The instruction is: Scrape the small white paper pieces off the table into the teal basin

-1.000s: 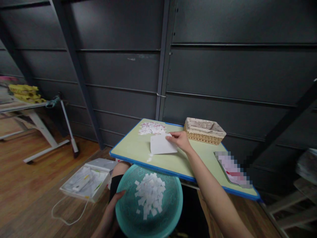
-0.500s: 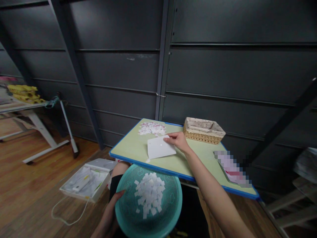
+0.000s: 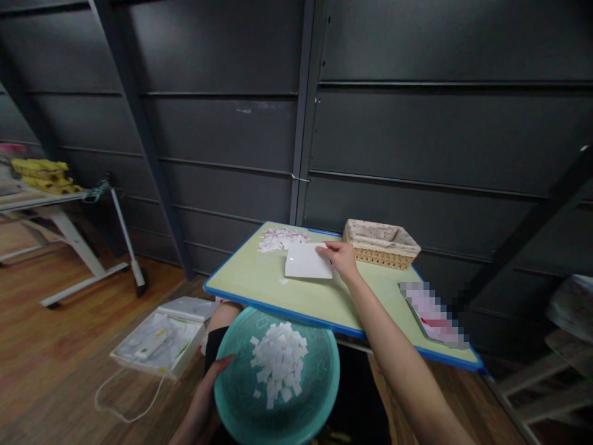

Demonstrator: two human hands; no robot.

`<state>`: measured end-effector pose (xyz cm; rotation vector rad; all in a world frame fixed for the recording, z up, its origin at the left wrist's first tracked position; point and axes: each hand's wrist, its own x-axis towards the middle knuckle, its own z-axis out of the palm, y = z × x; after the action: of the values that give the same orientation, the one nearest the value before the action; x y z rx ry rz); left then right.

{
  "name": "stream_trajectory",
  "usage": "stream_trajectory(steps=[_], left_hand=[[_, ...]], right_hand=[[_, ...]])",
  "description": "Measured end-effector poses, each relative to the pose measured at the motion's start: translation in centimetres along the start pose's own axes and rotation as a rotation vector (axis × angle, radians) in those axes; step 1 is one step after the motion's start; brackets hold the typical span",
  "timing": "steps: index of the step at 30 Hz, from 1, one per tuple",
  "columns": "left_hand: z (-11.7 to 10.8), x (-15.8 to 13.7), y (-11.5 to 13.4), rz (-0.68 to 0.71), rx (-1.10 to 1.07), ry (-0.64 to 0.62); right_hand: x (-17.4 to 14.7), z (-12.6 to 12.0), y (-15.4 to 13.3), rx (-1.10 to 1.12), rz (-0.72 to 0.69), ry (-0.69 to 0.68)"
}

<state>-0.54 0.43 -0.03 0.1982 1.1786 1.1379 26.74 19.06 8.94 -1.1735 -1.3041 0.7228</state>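
Observation:
My right hand [image 3: 340, 258] pinches the right edge of a flat white scraper-like sheet [image 3: 307, 262], held over the green tabletop [image 3: 250, 269]. My left hand [image 3: 214, 377] grips the left rim of a teal mesh basket [image 3: 324, 395] on my lap, its thumb over the rim and the other fingers hidden. Inside that basket lies a heap of small white paper pieces [image 3: 280, 358]. One small white scrap [image 3: 283, 282] rests on the tabletop just below the sheet. Behind the sheet, a pile of white and pinkish paper bits [image 3: 280, 238] is spread at the table's far left.
A lined wicker basket [image 3: 382, 246] stands at the table's back right. A flat, pixelated item [image 3: 435, 315] lies near the right edge. On the floor at left is an open white box [image 3: 157, 340] with a cord. Yellow objects [image 3: 44, 174] sit on another table.
My right hand has moved the white sheet up and to the right, away from the table's front edge, and changed its tilt. My left hand keeps its hold on the mesh basket.

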Motion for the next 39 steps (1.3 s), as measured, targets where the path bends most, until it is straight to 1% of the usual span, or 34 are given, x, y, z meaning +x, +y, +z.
stream_trajectory(steps=[6,11,13,15,17,19,22,24,26,30,32,34,36,37,39], left_hand=[[0.2,0.1,-0.1,0.031,-0.004,0.048],[0.2,0.1,0.2,-0.006,-0.032,0.034],[0.2,-0.1,0.2,0.014,-0.017,0.031],[0.2,-0.2,0.1,0.037,-0.005,0.035],[0.2,-0.3,0.0,0.045,0.000,0.044],[0.2,-0.3,0.1,0.025,-0.008,0.040],[0.0,0.0,0.1,-0.008,-0.032,0.002],[-0.2,0.3,0.0,0.000,-0.040,-0.008],[-0.4,0.5,-0.1,0.021,-0.036,0.002],[-0.5,0.5,-0.3,0.027,-0.020,0.013],[-0.5,0.5,-0.2,0.024,-0.011,0.022],[-0.4,0.4,-0.2,0.030,-0.012,0.014],[-0.5,0.5,-0.3,0.033,-0.024,-0.005],[-0.5,0.6,-0.3,0.027,-0.032,-0.012],[-0.6,0.7,-0.3,0.004,-0.048,-0.013]], right_hand=[[0.0,0.2,0.4,-0.098,-0.048,-0.097],[-0.2,0.2,0.3,-0.051,-0.029,-0.090],[-0.3,0.2,0.2,-0.049,-0.017,-0.088],[-0.3,0.2,0.0,-0.068,-0.018,-0.116],[-0.4,0.2,-0.1,-0.082,-0.026,-0.166],[-0.6,0.1,-0.4,-0.069,-0.019,-0.240],[-1.0,0.1,-0.8,0.014,0.066,-0.394],[-1.2,0.2,-1.2,0.086,0.124,-0.427],[-1.3,0.1,-1.4,0.131,0.145,-0.385],[-0.7,-0.1,-1.1,0.118,0.132,-0.270],[-0.1,-0.3,-0.6,0.117,0.082,-0.130],[0.5,-0.7,0.0,0.098,0.006,0.066],[1.0,-1.1,0.5,0.013,-0.077,0.220],[1.1,-1.2,0.7,-0.055,-0.119,0.267],[1.3,-1.5,1.1,-0.206,-0.193,0.306]])
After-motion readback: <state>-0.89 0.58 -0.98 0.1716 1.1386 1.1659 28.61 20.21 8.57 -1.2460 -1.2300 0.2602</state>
